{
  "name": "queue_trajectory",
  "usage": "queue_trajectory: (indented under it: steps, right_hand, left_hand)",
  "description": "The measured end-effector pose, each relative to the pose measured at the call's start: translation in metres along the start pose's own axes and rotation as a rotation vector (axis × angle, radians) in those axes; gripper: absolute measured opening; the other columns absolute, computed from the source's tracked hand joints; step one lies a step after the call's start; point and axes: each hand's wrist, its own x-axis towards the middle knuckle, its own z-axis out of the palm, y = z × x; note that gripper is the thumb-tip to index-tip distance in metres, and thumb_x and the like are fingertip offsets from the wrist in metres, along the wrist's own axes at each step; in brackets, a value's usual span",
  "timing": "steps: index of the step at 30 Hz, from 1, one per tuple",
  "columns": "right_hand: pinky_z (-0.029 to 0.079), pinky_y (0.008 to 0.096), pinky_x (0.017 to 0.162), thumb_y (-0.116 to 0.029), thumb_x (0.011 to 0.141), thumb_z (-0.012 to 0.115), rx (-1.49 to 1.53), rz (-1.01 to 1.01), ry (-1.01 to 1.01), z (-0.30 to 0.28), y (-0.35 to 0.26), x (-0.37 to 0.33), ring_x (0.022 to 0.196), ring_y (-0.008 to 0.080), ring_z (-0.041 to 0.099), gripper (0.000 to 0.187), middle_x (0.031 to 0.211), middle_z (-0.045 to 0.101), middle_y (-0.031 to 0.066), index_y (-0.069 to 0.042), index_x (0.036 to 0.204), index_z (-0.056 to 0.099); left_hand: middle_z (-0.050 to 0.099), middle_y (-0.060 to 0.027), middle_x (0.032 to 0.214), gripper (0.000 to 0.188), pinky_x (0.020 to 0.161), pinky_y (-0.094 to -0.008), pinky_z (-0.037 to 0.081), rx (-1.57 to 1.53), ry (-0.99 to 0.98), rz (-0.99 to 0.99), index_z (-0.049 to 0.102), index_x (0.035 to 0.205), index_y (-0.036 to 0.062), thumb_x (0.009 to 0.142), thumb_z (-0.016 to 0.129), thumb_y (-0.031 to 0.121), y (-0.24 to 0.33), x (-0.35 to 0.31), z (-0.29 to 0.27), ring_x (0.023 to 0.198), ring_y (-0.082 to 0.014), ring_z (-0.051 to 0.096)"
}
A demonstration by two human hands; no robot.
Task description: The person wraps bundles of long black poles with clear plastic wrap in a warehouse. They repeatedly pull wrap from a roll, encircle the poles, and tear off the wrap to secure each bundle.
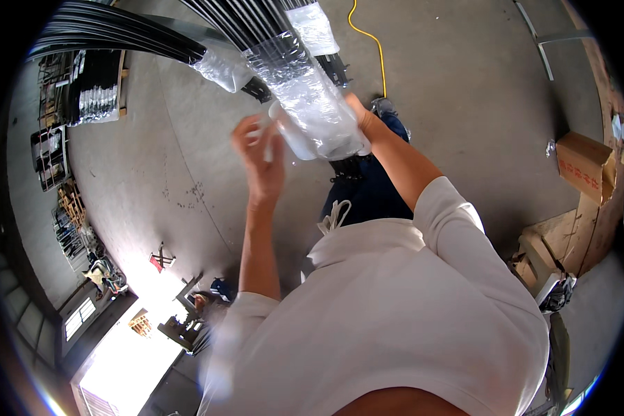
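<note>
Left grip: left hand (pixel 260 156), blurred, fingers spread wide, just beside the wrapped end.
Right grip: right hand (pixel 360 114) at the wrap's right edge, fingers hidden; cannot tell whether it holds.
Bundle: black rods (pixel 246 28), far centre, near end in clear film (pixel 305 104).
Risk: film could tear or bunch if a fingertip snags it.
Edges: neighbouring bundle (pixel 132 35) crowds the far left.
Room: open floor (pixel 457 83) right; yellow cable (pixel 380 52) far.

Film-wrapped black rods (pixel 292 87), left hand (pixel 261 158), right hand (pixel 362 116) alongside
</note>
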Motion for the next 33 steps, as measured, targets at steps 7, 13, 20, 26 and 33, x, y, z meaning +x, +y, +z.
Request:
queue_trajectory:
  steps: [7, 13, 20, 26, 33]
  right_hand:
    - [0.039, 0.0331, 0.085, -0.015, 0.067, 0.057, -0.049, 0.114, -0.004, 0.015, -0.008, -0.037, 0.096, 0.024, 0.053, 0.047, 0.106, 0.055, 0.0159, 0.006, 0.108, 0.051]
    - [0.03, 0.0321, 0.095, -0.021, 0.066, 0.069, -0.38, -0.105, -0.321, 0.065, -0.022, -0.092, 0.114, 0.0218, 0.039, 0.072, 0.124, 0.04, 0.0154, -0.001, 0.125, 0.033]
    - [0.036, 0.0268, 0.087, -0.01, 0.06, 0.076, -0.748, -0.279, -0.001, 0.096, 0.003, -0.11, 0.099, 0.0142, 0.048, 0.064, 0.104, 0.053, 0.0062, -0.002, 0.114, 0.042]
    - [0.034, 0.0303, 0.091, -0.015, 0.06, 0.077, -0.786, -0.245, -0.01, 0.087, -0.013, -0.113, 0.105, 0.0157, 0.047, 0.075, 0.112, 0.051, 0.0069, -0.004, 0.123, 0.037]
    - [0.04, 0.0326, 0.084, -0.024, 0.059, 0.078, -1.378, -0.579, 0.159, 0.141, 0.019, -0.177, 0.093, 0.0264, 0.053, 0.077, 0.098, 0.053, 0.0126, -0.003, 0.12, 0.035]
  left_hand:
    - [0.047, -0.0093, 0.107, 0.06, 0.075, -0.0271, 0.044, -0.895, -0.086, -0.468, 0.036, 0.118, 0.0015, 0.064, 0.061, 0.002, -0.024, -0.003, 0.038, 0.096, -0.0157, 0.049]
    - [0.048, -0.0093, 0.107, 0.056, 0.08, -0.029, 0.042, -0.886, 0.086, -0.334, 0.035, 0.118, 0.0006, 0.067, 0.059, 0.002, -0.017, -0.019, 0.031, 0.095, -0.0172, 0.05]
    - [0.049, -0.0096, 0.108, 0.066, 0.082, -0.0313, 0.042, -0.94, -0.07, -0.307, 0.034, 0.122, 0.0, 0.068, 0.066, 0.021, -0.043, -0.026, 0.014, 0.097, -0.0185, 0.05]
    - [0.048, -0.0123, 0.111, 0.08, 0.081, -0.0334, 0.043, -1.118, -0.188, -0.355, 0.03, 0.125, -0.0005, 0.065, 0.068, 0.036, -0.05, -0.062, -0.022, 0.1, -0.0212, 0.05]
    - [0.043, -0.0078, 0.112, 0.075, 0.094, -0.0341, 0.032, -0.848, -0.26, -0.258, 0.034, 0.119, 0.0013, 0.057, 0.074, 0.013, 0.023, -0.088, -0.023, 0.106, -0.0182, 0.042]
